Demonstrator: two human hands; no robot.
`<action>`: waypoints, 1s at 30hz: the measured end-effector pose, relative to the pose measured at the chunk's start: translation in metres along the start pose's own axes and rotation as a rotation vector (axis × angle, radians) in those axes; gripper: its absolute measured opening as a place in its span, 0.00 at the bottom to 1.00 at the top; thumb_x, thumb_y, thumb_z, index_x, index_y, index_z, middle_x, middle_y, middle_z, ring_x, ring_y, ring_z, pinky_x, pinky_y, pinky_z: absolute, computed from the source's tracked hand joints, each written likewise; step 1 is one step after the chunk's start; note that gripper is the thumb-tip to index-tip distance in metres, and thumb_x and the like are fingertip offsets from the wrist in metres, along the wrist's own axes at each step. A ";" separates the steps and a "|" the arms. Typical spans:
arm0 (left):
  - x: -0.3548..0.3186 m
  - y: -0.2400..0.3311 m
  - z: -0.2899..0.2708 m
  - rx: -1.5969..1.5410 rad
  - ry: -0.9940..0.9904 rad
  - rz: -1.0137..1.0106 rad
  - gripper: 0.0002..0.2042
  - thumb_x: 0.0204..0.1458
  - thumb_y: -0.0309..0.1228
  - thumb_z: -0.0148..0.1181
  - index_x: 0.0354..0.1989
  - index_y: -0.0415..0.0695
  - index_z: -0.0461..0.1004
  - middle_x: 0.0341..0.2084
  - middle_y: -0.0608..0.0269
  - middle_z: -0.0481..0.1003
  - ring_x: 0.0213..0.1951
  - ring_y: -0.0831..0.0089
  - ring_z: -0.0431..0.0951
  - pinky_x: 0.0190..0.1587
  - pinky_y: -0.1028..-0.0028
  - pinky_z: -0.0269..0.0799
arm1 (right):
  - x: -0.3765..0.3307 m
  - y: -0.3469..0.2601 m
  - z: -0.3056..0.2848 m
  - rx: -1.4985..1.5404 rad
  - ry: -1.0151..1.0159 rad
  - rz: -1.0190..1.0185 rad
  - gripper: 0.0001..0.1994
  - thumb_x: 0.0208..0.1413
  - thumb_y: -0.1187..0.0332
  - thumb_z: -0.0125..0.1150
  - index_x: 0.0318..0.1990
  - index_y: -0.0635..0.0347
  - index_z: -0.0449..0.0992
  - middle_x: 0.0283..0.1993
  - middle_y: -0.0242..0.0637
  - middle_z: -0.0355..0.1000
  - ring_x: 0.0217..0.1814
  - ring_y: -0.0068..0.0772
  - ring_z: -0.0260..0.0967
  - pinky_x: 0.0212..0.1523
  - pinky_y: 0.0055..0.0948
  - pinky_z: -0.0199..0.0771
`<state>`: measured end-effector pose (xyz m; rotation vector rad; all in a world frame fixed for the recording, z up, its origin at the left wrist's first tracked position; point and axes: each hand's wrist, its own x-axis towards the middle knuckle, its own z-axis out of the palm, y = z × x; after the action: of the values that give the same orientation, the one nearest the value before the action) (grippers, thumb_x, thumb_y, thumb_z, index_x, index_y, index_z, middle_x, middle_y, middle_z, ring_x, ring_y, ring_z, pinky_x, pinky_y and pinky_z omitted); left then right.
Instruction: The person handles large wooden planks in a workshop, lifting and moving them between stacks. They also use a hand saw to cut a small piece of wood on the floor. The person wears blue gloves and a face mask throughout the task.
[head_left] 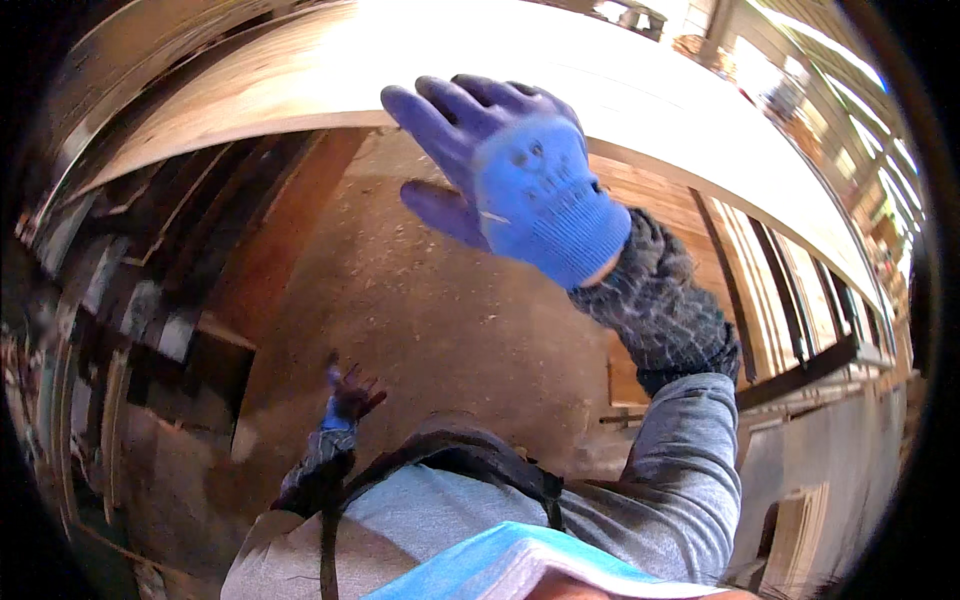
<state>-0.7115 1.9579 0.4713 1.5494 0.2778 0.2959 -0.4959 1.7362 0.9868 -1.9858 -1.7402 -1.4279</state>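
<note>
My right hand (510, 170), in a blue and purple work glove, is stretched out at the near edge of a long pale wooden board (340, 70). Its fingers lie over the board's surface, and the thumb sticks out apart over the floor; whether the palm presses on the wood I cannot tell. Down at my side hangs my left hand (355, 398), gloved too, with fingers spread and no object in it. A dark patterned sleeve cover (665, 290) wraps my right forearm.
Stacked boards (760, 290) rest beneath the long board on the right, beside a dark metal bar (800, 372). Racks with timber (130, 270) stand at the left. Wood chips dot the brown floor (430, 310). A few planks (795, 535) lean at lower right.
</note>
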 end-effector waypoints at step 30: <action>0.129 0.497 -0.049 1.509 1.019 1.248 0.34 0.38 0.49 0.67 0.57 0.52 0.70 0.57 0.59 0.69 0.61 0.55 0.65 0.64 0.57 0.57 | -0.269 0.246 -0.197 -0.351 -0.276 0.230 0.21 0.54 0.71 0.60 0.57 0.62 0.71 0.57 0.47 0.71 0.58 0.45 0.70 0.60 0.37 0.66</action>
<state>-0.6146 2.0499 0.9696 2.7604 0.2718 2.3001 -0.3673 1.3432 1.0156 -2.5759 -1.3585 -1.5217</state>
